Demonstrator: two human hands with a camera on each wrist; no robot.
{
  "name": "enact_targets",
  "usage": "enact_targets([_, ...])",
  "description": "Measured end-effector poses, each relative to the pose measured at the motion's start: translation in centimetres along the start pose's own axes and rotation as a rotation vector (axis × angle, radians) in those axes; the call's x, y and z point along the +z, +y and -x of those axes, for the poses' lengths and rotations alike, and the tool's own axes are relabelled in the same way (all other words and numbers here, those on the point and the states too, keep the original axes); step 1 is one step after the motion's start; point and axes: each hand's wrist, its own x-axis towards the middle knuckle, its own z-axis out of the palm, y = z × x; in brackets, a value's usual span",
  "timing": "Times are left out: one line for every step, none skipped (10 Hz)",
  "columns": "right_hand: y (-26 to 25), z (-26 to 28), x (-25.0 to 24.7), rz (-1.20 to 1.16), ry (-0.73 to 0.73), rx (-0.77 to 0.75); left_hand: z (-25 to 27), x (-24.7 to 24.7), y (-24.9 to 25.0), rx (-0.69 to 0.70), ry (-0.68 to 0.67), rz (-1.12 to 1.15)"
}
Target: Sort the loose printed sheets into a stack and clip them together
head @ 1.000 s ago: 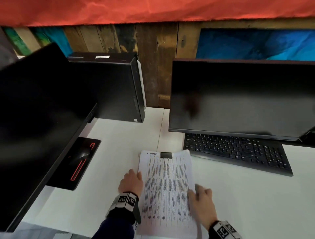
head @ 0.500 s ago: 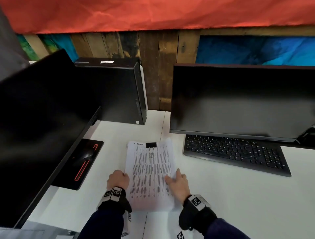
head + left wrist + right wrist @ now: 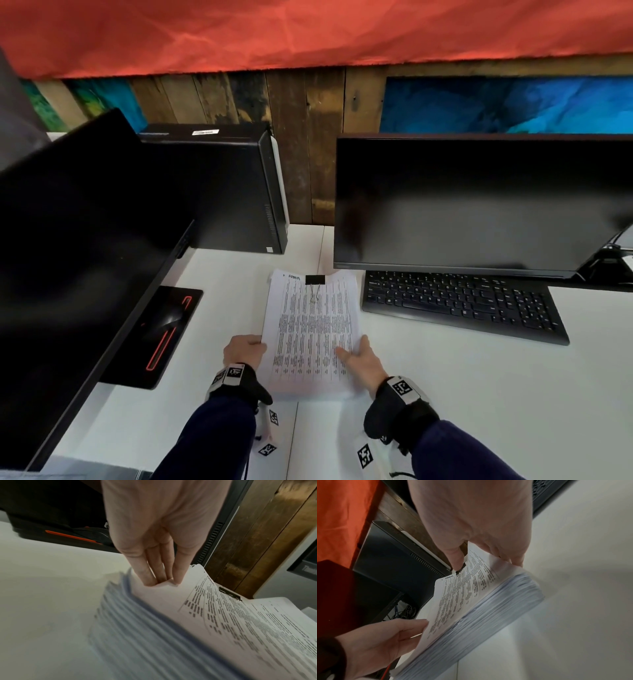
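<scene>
A thick stack of printed sheets (image 3: 310, 335) sits on the white table (image 3: 479, 394) between the two monitors. A black binder clip (image 3: 314, 279) is clamped on its far edge. My left hand (image 3: 244, 349) holds the stack's left edge near the close end, fingers against the paper (image 3: 159, 574). My right hand (image 3: 356, 356) grips the right edge, thumb on the top page and fingers under the side (image 3: 486, 553). In the right wrist view the stack (image 3: 471, 595) looks tilted and partly raised, with the clip (image 3: 459, 572) beyond the thumb.
A black keyboard (image 3: 459, 305) lies right of the stack under a dark monitor (image 3: 479, 205). A second monitor (image 3: 75, 257) fills the left side, with a black-and-red mouse pad (image 3: 164, 339) beneath it. A computer tower (image 3: 219, 192) stands behind.
The right hand went from lying beside the stack, to resting on the top page, to gripping its right edge. The left hand closed on the left edge. The stack shifted slightly left.
</scene>
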Motion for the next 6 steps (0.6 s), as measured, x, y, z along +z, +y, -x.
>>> enact_targets([0.0,0.1,-0.2,0.046,-0.017,-0.007,0.5,0.6,0.0,0.029,0.027,-0.052])
enact_targets([0.3,0.5,-0.5,0.139,-0.023,-0.030,0.8,1.2,0.1,0.075,0.028,-0.129])
enact_targets([0.8,1.6,-1.0,0.272,-0.029,-0.074,1.6,2.4,-0.1,0.098,-0.004,-0.192])
enact_targets([2.2,3.3,-2.0,0.392,-0.114,-0.135,2.9,3.9,-1.5,0.160,-0.037,-0.263])
enact_targets([4.8,5.3,-4.4,0.398,-0.172,-0.105,4.5,4.4,-3.3,0.222,-0.008,-0.297])
enact_targets([7.7,6.7,-6.4,0.362,-0.235,-0.089,6.7,4.4,-6.6,0.296,0.119,-0.350])
